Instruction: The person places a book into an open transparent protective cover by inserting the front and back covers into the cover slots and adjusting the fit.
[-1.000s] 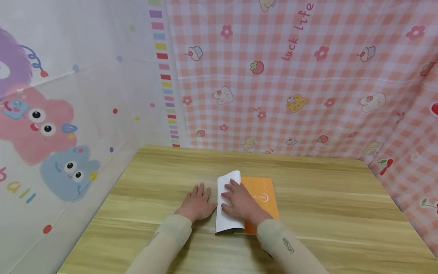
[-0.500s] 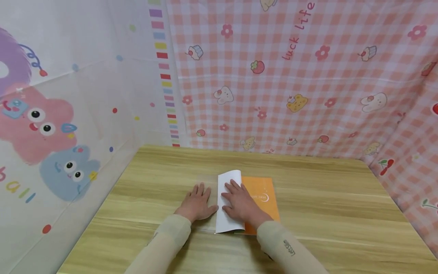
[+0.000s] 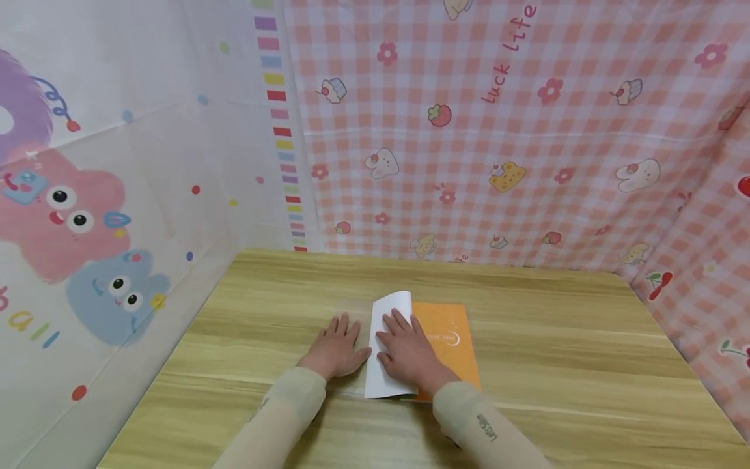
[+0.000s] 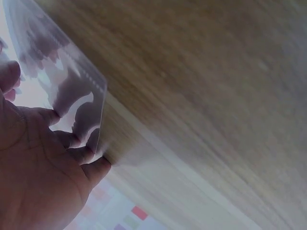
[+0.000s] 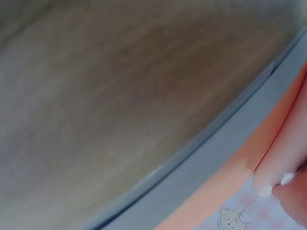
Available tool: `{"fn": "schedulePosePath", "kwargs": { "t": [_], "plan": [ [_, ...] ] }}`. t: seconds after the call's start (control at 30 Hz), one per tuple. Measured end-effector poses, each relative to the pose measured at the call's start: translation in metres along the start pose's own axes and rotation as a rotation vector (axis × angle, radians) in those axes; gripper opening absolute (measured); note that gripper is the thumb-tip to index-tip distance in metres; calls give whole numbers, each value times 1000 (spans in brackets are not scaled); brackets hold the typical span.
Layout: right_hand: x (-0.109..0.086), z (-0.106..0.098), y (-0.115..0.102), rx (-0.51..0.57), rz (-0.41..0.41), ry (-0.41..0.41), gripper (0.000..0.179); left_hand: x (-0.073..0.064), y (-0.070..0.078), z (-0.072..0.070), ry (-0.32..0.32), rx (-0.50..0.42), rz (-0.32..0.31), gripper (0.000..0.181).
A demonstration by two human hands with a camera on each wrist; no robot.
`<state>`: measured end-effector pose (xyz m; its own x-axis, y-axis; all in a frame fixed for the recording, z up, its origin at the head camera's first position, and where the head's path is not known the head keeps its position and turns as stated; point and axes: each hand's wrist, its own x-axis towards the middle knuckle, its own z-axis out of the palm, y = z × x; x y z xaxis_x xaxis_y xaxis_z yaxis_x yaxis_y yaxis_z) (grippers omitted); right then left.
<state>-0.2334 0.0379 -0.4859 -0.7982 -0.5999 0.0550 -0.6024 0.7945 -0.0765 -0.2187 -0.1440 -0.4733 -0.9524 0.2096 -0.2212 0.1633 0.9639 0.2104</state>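
A booklet with an orange cover (image 3: 454, 319) lies on the table, its white leaf (image 3: 379, 385) folded over to the left and bowed up along the right side. My right hand (image 3: 408, 352) rests on that leaf with fingers spread. Left of it, my left hand (image 3: 336, 350) lies palm down, the thumb reaching to the leaf's left edge. Under the left hand is a clear plastic sheet, faint from above; in the left wrist view this clear sheet (image 4: 79, 91) shows beneath the fingers. Close up in the right wrist view, fingers (image 5: 285, 148) appear beside the orange cover (image 5: 225, 187).
The wood-grain table (image 3: 574, 365) extends around the booklet on all sides. Behind it hangs a pink checked cloth (image 3: 469, 150). A white cloth with cartoon figures (image 3: 176, 130) hangs along the left side.
My right hand has shifted slightly left, and the white leaf's left edge has moved left with it. The left hand stays nearly in place.
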Motion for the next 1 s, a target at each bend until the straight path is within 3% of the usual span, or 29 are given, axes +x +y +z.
{"fn": "schedulePosePath", "kwargs": {
  "t": [0.5, 1.0],
  "plan": [
    [-3, -6, -3, -48, -35, -62, 44, 0, -1, 6, -5, 3, -12, 70],
    [-1, -2, -7, -70, 37, -41, 45, -1, -3, 3, -10, 0, 11, 70]
  ]
}}
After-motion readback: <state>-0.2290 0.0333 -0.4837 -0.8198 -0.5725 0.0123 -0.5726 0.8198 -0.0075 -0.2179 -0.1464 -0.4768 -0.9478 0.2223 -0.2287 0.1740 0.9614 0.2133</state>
